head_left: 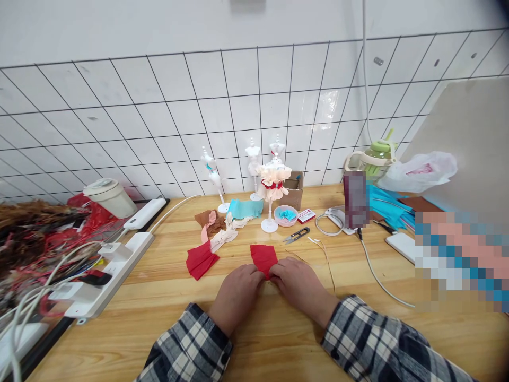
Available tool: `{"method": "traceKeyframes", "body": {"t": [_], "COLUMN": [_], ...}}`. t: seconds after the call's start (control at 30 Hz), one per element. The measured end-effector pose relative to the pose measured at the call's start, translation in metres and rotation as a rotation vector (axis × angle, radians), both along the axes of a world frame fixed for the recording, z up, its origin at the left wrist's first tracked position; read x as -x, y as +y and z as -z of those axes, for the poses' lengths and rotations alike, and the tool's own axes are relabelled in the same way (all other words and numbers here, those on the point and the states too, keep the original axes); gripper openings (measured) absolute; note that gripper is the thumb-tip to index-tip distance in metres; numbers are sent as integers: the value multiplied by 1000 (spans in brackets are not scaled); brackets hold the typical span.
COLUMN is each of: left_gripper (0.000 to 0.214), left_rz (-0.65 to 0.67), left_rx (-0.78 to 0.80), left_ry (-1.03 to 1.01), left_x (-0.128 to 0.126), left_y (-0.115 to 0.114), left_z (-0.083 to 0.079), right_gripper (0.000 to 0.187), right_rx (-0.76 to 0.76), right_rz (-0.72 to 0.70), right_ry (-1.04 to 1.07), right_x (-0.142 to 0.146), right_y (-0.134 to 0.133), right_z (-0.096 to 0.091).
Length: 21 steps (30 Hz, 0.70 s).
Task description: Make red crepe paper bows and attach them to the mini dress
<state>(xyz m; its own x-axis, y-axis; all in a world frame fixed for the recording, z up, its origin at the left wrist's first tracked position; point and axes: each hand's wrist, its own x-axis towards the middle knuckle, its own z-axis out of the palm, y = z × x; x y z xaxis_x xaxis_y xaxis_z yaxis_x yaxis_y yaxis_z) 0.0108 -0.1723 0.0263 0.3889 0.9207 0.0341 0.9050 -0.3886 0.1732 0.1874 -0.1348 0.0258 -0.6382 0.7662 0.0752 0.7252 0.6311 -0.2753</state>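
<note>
Between my hands a small piece of red crepe-like material (263, 258) lies on the wooden table. My left hand (239, 291) pinches its lower left edge, and my right hand (299, 280) pinches the lower right. The fingertips of both hands nearly meet at its bottom. Another red piece, pleated like a fan (202, 260), rests to the left, touching a cream ruffled strip (224, 240). Straight ahead stands a miniature dress form (270, 212) wearing a cream ruffled dress with a red waistband. Thread snips (297, 235) lie beyond my right hand.
Behind are more white dress forms (215, 180), a small cardboard box (295, 191) and a pink dish (285, 216) with blue scraps. A power strip (115, 273) with cables runs along the left. At right are a phone-like device (357, 200), a white cable (377, 281) and a green bottle (379, 154).
</note>
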Motion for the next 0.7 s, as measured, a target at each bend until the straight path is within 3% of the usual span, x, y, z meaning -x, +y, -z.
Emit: {"method": "traceKeyframes", "body": {"t": [0.33,0.7], "left_gripper": [10,16], "left_rz": [60,49], "left_rx": [-80,-99], "left_ry": [-22,-27], "left_x": [0,-2], "left_y": [2,2], "left_z": [-6,-3], "right_gripper": [15,17], "right_rx": [-30,-28], "right_rz": [-75,-53], "right_ry": [-85,-36], "right_x": [-1,-1], "right_y": [-6,-1], "right_z": [1,8]}}
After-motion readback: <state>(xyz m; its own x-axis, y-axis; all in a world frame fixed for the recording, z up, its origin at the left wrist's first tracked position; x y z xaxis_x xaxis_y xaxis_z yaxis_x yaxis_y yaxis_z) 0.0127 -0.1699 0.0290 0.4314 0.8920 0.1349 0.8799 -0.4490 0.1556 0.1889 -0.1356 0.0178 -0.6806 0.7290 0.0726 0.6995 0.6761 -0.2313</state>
